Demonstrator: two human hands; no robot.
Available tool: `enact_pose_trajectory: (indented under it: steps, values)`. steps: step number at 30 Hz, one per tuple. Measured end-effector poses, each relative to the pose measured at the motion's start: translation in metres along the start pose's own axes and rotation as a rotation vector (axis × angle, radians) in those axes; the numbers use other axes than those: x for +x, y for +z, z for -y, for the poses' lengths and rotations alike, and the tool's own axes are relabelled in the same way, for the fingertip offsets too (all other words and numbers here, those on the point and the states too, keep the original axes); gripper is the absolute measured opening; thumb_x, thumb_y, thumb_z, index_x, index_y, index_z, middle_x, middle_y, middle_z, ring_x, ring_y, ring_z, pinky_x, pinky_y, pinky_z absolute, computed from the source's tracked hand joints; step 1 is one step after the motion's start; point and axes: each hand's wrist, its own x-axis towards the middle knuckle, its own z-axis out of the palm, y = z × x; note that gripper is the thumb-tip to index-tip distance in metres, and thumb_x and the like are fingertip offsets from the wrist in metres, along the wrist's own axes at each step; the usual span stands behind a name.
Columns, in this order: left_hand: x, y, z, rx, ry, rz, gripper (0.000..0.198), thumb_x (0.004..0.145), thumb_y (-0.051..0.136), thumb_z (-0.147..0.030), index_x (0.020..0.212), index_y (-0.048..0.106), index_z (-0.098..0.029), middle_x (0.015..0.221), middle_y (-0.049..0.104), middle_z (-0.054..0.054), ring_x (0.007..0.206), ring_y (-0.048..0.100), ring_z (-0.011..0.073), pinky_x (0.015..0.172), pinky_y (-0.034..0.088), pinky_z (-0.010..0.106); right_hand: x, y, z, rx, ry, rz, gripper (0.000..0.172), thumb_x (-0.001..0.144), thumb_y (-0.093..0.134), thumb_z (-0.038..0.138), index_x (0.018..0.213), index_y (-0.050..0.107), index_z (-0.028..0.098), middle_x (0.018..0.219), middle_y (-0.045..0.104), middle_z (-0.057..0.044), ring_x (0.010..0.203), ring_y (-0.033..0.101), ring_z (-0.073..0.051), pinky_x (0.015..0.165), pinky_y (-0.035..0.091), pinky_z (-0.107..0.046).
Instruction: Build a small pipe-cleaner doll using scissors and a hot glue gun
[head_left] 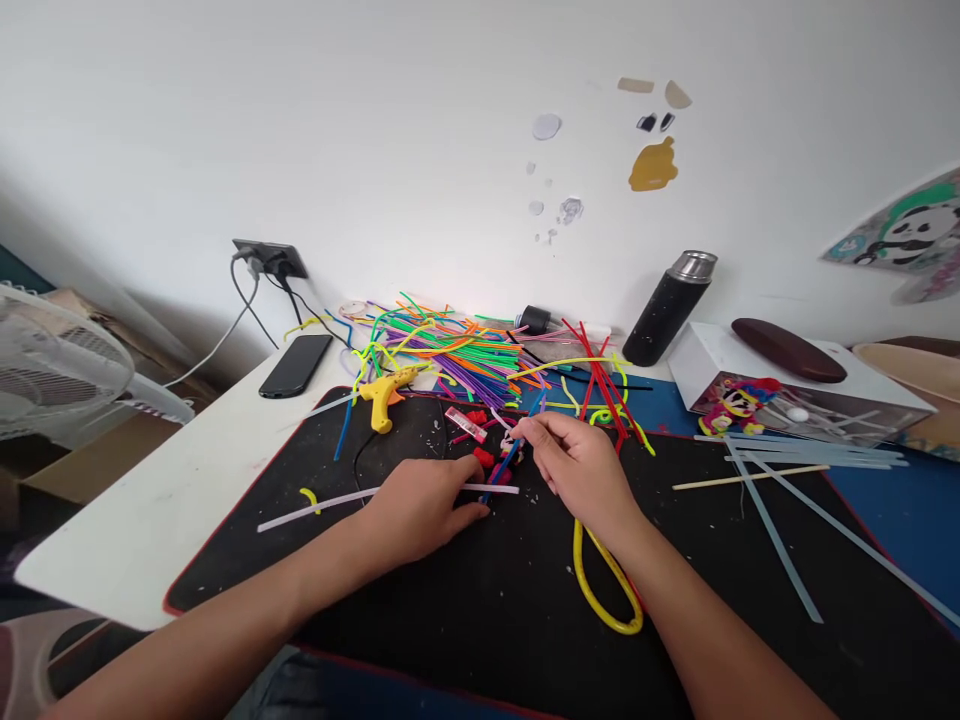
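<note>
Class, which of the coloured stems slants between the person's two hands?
The blue stem, slanting between the right hand and the left hand; the pile of coloured stems lies beyond both hands.

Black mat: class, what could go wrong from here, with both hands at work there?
The yellow glue gun lies beside the colourful sticks; if hot, which I can't see, it might singe them.
The right hand pinches a slim blue stick, which might slip.
The left hand partly covers a pale strip and might nudge it.
</note>
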Motion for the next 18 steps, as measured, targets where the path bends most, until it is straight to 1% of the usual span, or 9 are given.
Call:
enact_pose_trajectory:
  steps: [4, 8, 10, 13, 15, 18]
  values:
    - [0.003, 0.002, 0.000, 0.038, 0.041, -0.018, 0.018, 0.097, 0.062, -0.034, 0.113, 0.067, -0.025, 0.099, 0.081, 0.004, 0.089, 0.077, 0.0274, 0.068, 0.047, 0.030, 0.000, -0.001, 0.000, -0.028, -0.007, 0.001, 0.048, 0.102, 0.056, 0.061, 0.094, 0.078, 0.019, 0.051, 0.048, 0.006, 0.045, 0.043, -0.012, 0.048, 0.033, -0.024]
    - [0.007, -0.001, 0.011, 0.069, 0.012, -0.046, 0.014, 0.098, 0.061, -0.032, 0.108, 0.068, -0.025, 0.096, 0.080, 0.004, 0.086, 0.077, 0.0269, 0.066, 0.046, 0.029, -0.001, 0.001, 0.000, -0.048, -0.031, -0.013, 0.048, 0.101, 0.056, 0.061, 0.091, 0.077, 0.019, 0.051, 0.049, 0.006, 0.046, 0.044, -0.012, 0.049, 0.033, -0.024]
    - [0.010, -0.003, 0.017, 0.084, -0.003, -0.071, 0.015, 0.100, 0.060, -0.034, 0.108, 0.068, -0.025, 0.096, 0.080, 0.005, 0.087, 0.077, 0.0274, 0.066, 0.047, 0.030, -0.002, 0.002, -0.001, -0.074, -0.043, -0.025, 0.048, 0.101, 0.056, 0.061, 0.089, 0.076, 0.019, 0.052, 0.049, 0.005, 0.046, 0.045, -0.012, 0.049, 0.033, -0.024]
    - [0.012, -0.008, 0.025, 0.075, -0.006, -0.062, 0.020, 0.099, 0.063, -0.039, 0.111, 0.070, -0.025, 0.099, 0.081, 0.006, 0.091, 0.077, 0.0293, 0.068, 0.047, 0.030, -0.001, 0.004, -0.003, -0.146, -0.073, -0.046, 0.049, 0.102, 0.055, 0.061, 0.090, 0.077, 0.019, 0.052, 0.050, 0.005, 0.048, 0.046, -0.013, 0.050, 0.033, -0.025]
    - [0.010, -0.013, 0.027, 0.048, -0.029, -0.061, 0.024, 0.098, 0.067, -0.042, 0.114, 0.071, -0.025, 0.101, 0.081, 0.006, 0.092, 0.077, 0.0302, 0.069, 0.048, 0.031, -0.001, 0.004, -0.004, -0.190, -0.094, -0.057, 0.048, 0.102, 0.054, 0.059, 0.091, 0.079, 0.019, 0.053, 0.051, 0.005, 0.049, 0.047, -0.013, 0.051, 0.033, -0.025]
    - [0.004, -0.023, 0.027, -0.004, -0.056, -0.103, 0.026, 0.097, 0.068, -0.041, 0.118, 0.072, -0.025, 0.102, 0.082, 0.005, 0.091, 0.077, 0.0294, 0.070, 0.048, 0.031, 0.000, 0.005, -0.006, -0.240, -0.116, -0.067, 0.047, 0.103, 0.054, 0.057, 0.090, 0.079, 0.020, 0.053, 0.051, 0.005, 0.050, 0.047, -0.013, 0.052, 0.035, -0.025]
